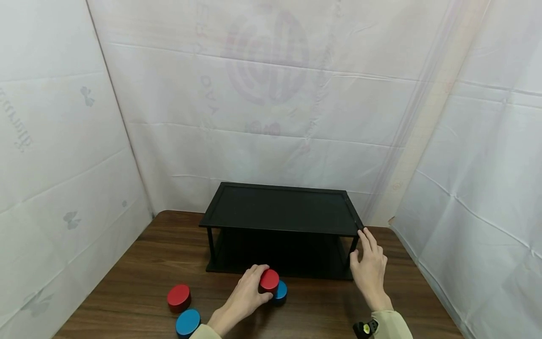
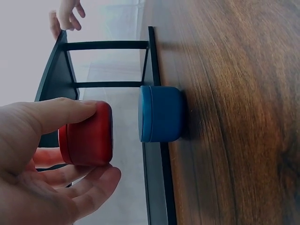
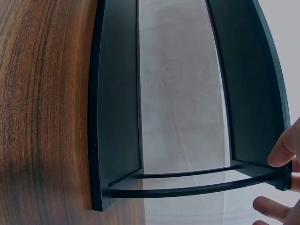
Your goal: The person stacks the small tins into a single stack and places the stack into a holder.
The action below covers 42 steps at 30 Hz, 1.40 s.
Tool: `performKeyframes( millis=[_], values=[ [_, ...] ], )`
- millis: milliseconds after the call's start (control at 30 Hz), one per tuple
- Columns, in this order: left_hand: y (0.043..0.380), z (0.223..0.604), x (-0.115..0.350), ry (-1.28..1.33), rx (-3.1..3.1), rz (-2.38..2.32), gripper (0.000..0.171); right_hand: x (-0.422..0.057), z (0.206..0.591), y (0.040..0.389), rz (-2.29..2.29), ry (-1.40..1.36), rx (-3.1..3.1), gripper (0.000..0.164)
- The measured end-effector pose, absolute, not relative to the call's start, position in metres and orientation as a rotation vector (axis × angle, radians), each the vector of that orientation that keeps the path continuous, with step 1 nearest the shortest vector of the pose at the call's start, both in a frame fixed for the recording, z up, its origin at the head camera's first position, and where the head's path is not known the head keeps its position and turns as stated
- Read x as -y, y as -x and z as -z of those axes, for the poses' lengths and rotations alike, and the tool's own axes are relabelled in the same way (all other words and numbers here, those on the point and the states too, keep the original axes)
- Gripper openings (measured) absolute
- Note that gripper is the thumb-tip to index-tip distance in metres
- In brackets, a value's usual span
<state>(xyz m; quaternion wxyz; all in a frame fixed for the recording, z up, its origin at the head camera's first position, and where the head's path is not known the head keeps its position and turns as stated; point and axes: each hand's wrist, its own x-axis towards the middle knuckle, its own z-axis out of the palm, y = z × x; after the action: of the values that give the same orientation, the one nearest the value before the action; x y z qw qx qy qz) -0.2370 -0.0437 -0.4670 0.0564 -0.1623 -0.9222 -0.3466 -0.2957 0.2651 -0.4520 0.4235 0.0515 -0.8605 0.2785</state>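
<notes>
My left hand (image 1: 245,293) grips a red round tin (image 1: 269,280) between thumb and fingers. In the left wrist view a gap separates this red tin (image 2: 89,133) from a blue round tin (image 2: 161,114) standing below it on the table. The blue tin (image 1: 280,294) is partly hidden in the head view. A black two-tier shelf (image 1: 283,209) stands just behind. At its front right corner my right hand (image 1: 370,268) pinches the top board, with the thumb (image 3: 281,152) on the underside and some fingers hidden behind the board.
Another red tin (image 1: 179,298) and another blue tin (image 1: 188,323) sit on the wooden table (image 1: 156,254) at the left front. White sheeting (image 1: 271,103) hangs behind the table and along both sides.
</notes>
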Motion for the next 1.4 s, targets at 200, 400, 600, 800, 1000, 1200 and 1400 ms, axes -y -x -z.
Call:
performKeyframes(
  millis=[200,400,600,800,1000,1200,1400],
  values=[
    [0.238,0.469,0.041,0.488,2.797,1.056,0.06,-0.265,0.452,0.296,-0.699,-0.126,2.155,0.053],
    [0.24,0.47,0.039,0.494,2.799,1.055,0.059,-0.264,0.452,0.296,-0.697,-0.125,2.151,0.053],
    [0.242,0.473,0.037,0.508,2.786,1.044,0.058,-0.263,0.452,0.296,-0.694,-0.13,2.141,0.053],
    [0.244,0.475,0.035,0.507,2.786,1.054,0.058,-0.263,0.452,0.296,-0.693,-0.129,2.145,0.053],
    [0.244,0.476,0.032,0.5,2.792,1.074,0.059,-0.263,0.453,0.295,-0.693,-0.127,2.157,0.053],
    [0.245,0.477,0.031,0.499,2.788,1.069,0.059,-0.263,0.452,0.296,-0.693,-0.129,2.15,0.054],
    [0.247,0.478,0.03,0.506,2.786,1.057,0.059,-0.263,0.453,0.297,-0.69,-0.131,2.146,0.054]
  ],
)
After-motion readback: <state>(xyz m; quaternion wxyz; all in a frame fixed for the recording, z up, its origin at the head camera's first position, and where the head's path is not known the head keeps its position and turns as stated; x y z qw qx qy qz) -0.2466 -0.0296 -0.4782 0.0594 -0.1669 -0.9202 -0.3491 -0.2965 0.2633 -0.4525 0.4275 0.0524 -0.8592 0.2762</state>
